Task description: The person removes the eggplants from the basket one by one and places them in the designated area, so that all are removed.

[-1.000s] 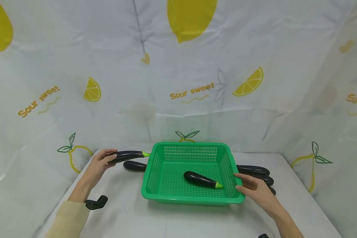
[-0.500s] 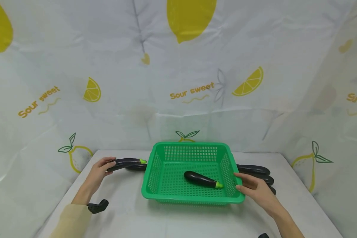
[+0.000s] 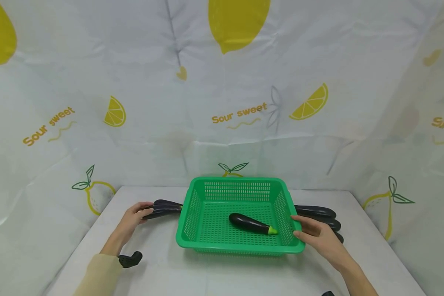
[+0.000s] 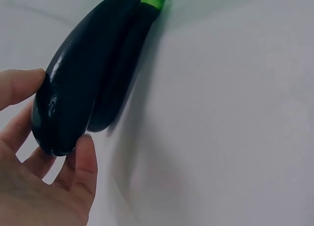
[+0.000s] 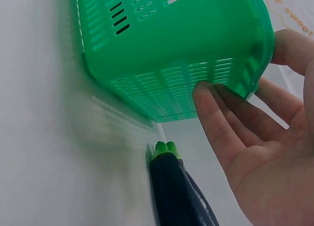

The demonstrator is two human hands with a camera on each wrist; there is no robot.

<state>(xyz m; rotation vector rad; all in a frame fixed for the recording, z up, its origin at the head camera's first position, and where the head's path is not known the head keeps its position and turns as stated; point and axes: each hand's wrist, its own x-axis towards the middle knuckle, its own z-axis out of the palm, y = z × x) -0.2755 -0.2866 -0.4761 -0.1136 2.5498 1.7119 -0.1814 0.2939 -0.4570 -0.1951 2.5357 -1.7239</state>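
Observation:
My left hand (image 3: 133, 220) grips an eggplant (image 3: 162, 211) by its blunt end, left of the green basket. In the left wrist view, thumb and fingers lie around that eggplant (image 4: 66, 88), and a second eggplant (image 4: 122, 74) lies close beside it, its green cap showing. That second eggplant (image 3: 166, 202) sits just behind in the head view. My right hand (image 3: 322, 238) holds the right rim of the green plastic basket (image 3: 240, 248), fingers against the outer wall in the right wrist view. One eggplant (image 3: 249, 223) with a green cap rests inside the basket.
To the basket's right, several eggplants (image 3: 316, 211) lie on the white table (image 3: 222, 275), partly hidden by the basket and my right hand. A white lemon-print sheet (image 3: 151, 152) rises behind and at both sides.
My left hand has lowered the eggplant and brought it nearer to me and slightly right, in front of the other one beside the basket. The right hand and basket stay in place.

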